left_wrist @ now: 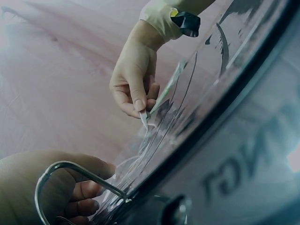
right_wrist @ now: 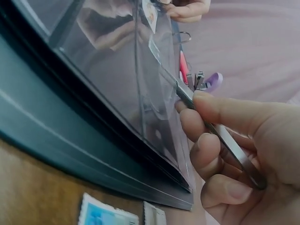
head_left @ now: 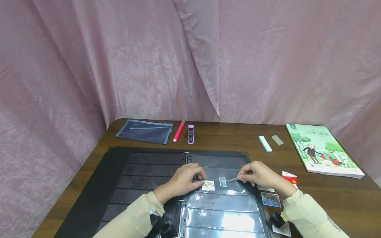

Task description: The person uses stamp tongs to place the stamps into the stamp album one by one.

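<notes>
A stamp album (head_left: 119,185) lies open on the table, its right page made of clear pocket strips. Two stamps sit in one pocket row: a cream stamp (head_left: 208,185) and a smaller blue stamp (head_left: 223,182). Beside the cream stamp, my left hand (head_left: 185,180) pinches the edge of the clear pocket film between thumb and fingers. My right hand (head_left: 258,174) holds metal tweezers (right_wrist: 225,143), whose tips reach the blue stamp. Plastic glare hides exactly how the tips meet it. In the left wrist view, a metal binder ring (left_wrist: 70,165) crosses in front of the left hand (left_wrist: 44,183).
Several loose stamps and cards (head_left: 271,199) lie right of the album, partly under the right forearm. Behind it are a mesh pouch (head_left: 146,131), a red marker (head_left: 179,131) and a purple stapler-like item (head_left: 190,134). Two small blocks (head_left: 265,143) and a green book (head_left: 322,150) stand right.
</notes>
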### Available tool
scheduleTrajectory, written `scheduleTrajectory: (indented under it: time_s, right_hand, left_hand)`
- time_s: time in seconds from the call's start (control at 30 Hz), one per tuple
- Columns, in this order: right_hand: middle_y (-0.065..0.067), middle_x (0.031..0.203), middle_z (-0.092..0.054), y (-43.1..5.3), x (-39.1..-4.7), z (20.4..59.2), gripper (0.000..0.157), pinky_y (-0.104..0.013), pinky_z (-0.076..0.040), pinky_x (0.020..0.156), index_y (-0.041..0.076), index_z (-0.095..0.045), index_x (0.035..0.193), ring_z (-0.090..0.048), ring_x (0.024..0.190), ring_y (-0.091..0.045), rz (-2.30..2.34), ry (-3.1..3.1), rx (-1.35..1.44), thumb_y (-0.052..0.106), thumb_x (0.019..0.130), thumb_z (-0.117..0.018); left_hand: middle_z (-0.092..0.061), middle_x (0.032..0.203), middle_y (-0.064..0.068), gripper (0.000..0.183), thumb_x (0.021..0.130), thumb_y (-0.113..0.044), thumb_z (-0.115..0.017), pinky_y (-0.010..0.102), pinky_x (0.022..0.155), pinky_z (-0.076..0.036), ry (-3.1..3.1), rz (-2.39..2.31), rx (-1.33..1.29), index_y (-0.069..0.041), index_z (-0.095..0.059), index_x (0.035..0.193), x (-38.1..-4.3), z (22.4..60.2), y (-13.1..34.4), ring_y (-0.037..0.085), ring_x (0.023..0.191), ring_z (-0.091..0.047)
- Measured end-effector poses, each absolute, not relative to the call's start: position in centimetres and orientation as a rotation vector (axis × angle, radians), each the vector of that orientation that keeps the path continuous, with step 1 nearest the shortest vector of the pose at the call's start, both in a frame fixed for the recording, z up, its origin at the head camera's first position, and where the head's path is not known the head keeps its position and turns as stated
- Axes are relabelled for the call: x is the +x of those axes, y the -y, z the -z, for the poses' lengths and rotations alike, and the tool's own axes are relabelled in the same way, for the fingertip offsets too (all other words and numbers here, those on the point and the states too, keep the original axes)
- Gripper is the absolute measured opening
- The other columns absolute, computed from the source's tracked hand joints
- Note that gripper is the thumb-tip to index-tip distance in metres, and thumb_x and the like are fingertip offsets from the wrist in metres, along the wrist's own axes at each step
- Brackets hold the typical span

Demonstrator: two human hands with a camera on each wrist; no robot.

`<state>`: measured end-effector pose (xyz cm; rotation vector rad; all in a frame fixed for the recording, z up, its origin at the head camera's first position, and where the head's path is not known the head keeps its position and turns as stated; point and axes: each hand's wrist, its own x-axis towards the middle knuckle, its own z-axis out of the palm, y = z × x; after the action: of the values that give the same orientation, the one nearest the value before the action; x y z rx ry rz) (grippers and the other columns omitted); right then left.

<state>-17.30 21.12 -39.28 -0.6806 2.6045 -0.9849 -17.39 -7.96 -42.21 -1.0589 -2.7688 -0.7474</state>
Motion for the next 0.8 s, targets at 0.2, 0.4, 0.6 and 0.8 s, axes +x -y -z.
scheduleTrajectory:
  time_s: [0.2,0.4,0.6,0.8]
  right_hand:
    - [0.000,0.066,-0.060,-21.4,-17.4,38.9,0.012,-0.021,-0.041,0.043,0.011,-0.069,0.084,-0.046,0.047,-0.004,0.937,-2.618,-0.684,0.021,0.083,-0.062]
    - [0.000,0.067,-0.060,-21.1,-17.7,39.0,0.011,-0.021,-0.041,0.044,0.012,-0.068,0.084,-0.046,0.048,-0.004,0.928,-2.661,-0.683,0.021,0.083,-0.062]
    - [0.001,0.066,-0.061,-20.4,-17.9,39.0,0.009,-0.021,-0.041,0.044,0.012,-0.069,0.083,-0.044,0.046,-0.002,0.906,-2.646,-0.742,0.019,0.082,-0.063]
    - [-0.001,0.065,-0.062,-20.2,-18.0,38.9,0.007,-0.021,-0.041,0.044,0.013,-0.069,0.081,-0.044,0.045,-0.001,0.887,-2.625,-0.759,0.018,0.081,-0.064]
  left_hand:
    - [-0.055,0.078,-0.013,0.009,0.078,-0.029,-0.067,0.021,0.073,-0.041,2.782,0.747,-1.063,-0.026,-0.061,0.085,-17.4,42.1,7.9,0.001,0.076,-0.049]
    - [-0.054,0.078,-0.013,0.009,0.078,-0.029,-0.067,0.021,0.072,-0.040,2.773,0.743,-1.068,-0.026,-0.061,0.084,-17.5,42.2,8.0,0.000,0.076,-0.048]
    - [-0.054,0.078,-0.014,0.009,0.078,-0.029,-0.067,0.021,0.072,-0.040,2.778,0.744,-1.056,-0.026,-0.061,0.084,-17.4,42.3,8.0,0.000,0.076,-0.048]
    - [-0.054,0.078,-0.014,0.009,0.078,-0.028,-0.067,0.020,0.071,-0.040,2.773,0.754,-1.063,-0.026,-0.061,0.084,-17.4,42.4,7.9,0.000,0.076,-0.048]
